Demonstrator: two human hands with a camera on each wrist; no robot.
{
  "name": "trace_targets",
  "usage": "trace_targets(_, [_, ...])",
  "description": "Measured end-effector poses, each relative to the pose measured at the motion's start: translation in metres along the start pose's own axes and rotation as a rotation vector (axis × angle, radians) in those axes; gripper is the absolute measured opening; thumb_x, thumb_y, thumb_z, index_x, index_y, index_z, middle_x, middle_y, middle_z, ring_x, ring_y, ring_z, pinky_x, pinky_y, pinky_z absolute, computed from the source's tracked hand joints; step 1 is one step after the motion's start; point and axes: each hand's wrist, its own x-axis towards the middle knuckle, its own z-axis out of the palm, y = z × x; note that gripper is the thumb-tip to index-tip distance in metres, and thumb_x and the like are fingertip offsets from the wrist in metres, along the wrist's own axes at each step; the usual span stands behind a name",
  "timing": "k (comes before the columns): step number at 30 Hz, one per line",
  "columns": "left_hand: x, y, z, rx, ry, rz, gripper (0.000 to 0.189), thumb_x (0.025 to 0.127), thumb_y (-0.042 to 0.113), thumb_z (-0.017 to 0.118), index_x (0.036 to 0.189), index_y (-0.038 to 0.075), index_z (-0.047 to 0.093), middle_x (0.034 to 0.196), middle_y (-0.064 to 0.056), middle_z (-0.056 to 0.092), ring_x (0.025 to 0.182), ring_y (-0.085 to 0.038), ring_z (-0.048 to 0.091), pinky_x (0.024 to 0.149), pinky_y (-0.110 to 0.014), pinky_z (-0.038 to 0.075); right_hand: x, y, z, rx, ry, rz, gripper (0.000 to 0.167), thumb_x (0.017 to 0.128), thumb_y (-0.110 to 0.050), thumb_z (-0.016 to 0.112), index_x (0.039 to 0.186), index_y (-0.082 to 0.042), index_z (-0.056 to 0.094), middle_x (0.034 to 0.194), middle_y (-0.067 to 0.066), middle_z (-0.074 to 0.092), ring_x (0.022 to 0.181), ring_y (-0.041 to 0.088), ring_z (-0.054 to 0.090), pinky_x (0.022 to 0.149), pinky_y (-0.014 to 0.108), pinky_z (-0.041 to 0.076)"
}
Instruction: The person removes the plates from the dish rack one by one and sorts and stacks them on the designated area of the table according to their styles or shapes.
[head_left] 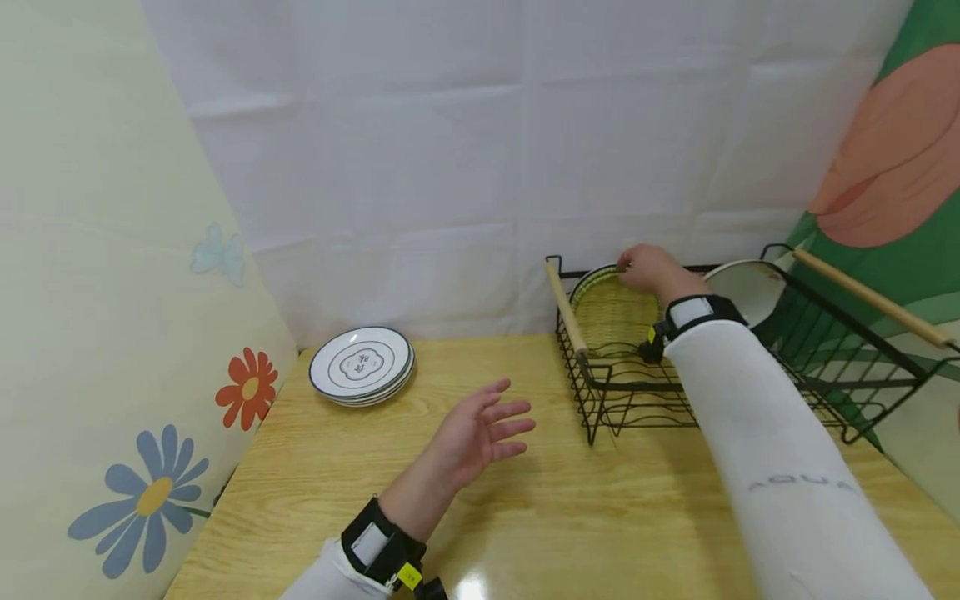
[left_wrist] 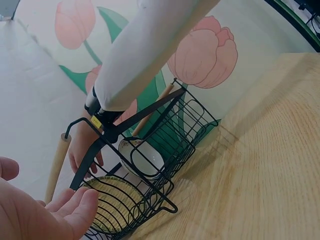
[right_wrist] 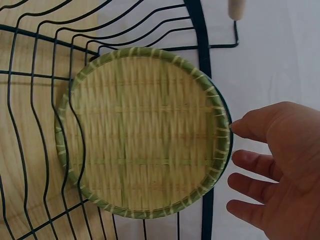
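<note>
Grey letters along the white right sleeve (head_left: 787, 450) read "AQUA". The top of the plate stack (head_left: 362, 364), at the left rear of the surface (head_left: 570, 525), carries dark Chinese characters inside a lobed emblem, too small to read surely. A yellow label on the left wristband (head_left: 384, 546) bears marks that cannot be made out.

The right arm stretches forward over the black wire rack (head_left: 637, 386), its wrist bent down, with the right hand (head_left: 651, 271) at the upper rim of a round woven tray (right_wrist: 142, 132). One digit's tip meets that rim, while three other fingertips stand apart from it; whether the hand grips the tray cannot be told. The tray leans upright in the rack's left part, a dark edge showing behind it. A white bowl (head_left: 753, 287) sits farther right in the rack.

The left hand (head_left: 483, 433) hangs above the surface, palm turned toward the rack, fingers spread and holding nothing.
</note>
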Motion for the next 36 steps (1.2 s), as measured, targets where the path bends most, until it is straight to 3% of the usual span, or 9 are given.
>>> trace_targets(9, [0.002, 0.003, -0.003, 0.006, 0.004, 0.001, 0.058, 0.107, 0.032, 0.039, 0.161, 0.011, 0.029, 0.156, -0.029, 0.044, 0.134, -0.041, 0.058, 0.11, -0.055, 0.049, 0.002, 0.003, 0.011, 0.045, 0.0, 0.023, 0.047, 0.099, -0.011, 0.044, 0.139, 0.012, 0.052, 0.144, 0.036, 0.05, 0.133, 0.053, 0.048, 0.109, 0.064, 0.042])
trace_targets(13, [0.002, 0.002, -0.003, 0.003, 0.006, -0.005, 0.057, 0.108, 0.032, 0.04, 0.16, 0.012, 0.03, 0.155, -0.028, 0.046, 0.134, -0.04, 0.059, 0.11, -0.055, 0.049, 0.002, 0.002, 0.013, 0.037, 0.042, 0.021, 0.045, 0.099, -0.01, 0.044, 0.138, 0.01, 0.053, 0.143, 0.035, 0.052, 0.131, 0.052, 0.05, 0.106, 0.064, 0.044])
trace_targets(19, [0.002, 0.002, -0.003, 0.002, 0.007, -0.007, 0.057, 0.108, 0.031, 0.039, 0.16, 0.012, 0.031, 0.155, -0.027, 0.047, 0.132, -0.038, 0.061, 0.11, -0.054, 0.049, 0.003, 0.002, 0.016, 0.007, 0.033, 0.032, 0.045, 0.098, -0.01, 0.046, 0.138, 0.01, 0.053, 0.142, 0.035, 0.053, 0.131, 0.051, 0.05, 0.109, 0.064, 0.042])
trace_targets(29, [0.003, 0.002, -0.004, 0.005, 0.003, -0.015, 0.057, 0.108, 0.032, 0.04, 0.16, 0.013, 0.031, 0.153, -0.026, 0.05, 0.133, -0.039, 0.06, 0.108, -0.052, 0.051, 0.001, 0.006, 0.017, 0.007, 0.049, 0.04, 0.04, 0.096, -0.004, 0.044, 0.134, 0.008, 0.054, 0.135, 0.034, 0.056, 0.123, 0.051, 0.054, 0.099, 0.062, 0.047])
trace_targets(36, [0.005, 0.002, -0.005, 0.01, 0.0, -0.014, 0.058, 0.107, 0.033, 0.041, 0.16, 0.013, 0.03, 0.153, -0.026, 0.05, 0.134, -0.039, 0.059, 0.106, -0.05, 0.052, -0.001, 0.008, 0.016, -0.002, 0.051, 0.056, 0.039, 0.097, -0.003, 0.046, 0.133, 0.008, 0.055, 0.136, 0.034, 0.056, 0.125, 0.051, 0.053, 0.101, 0.062, 0.047])
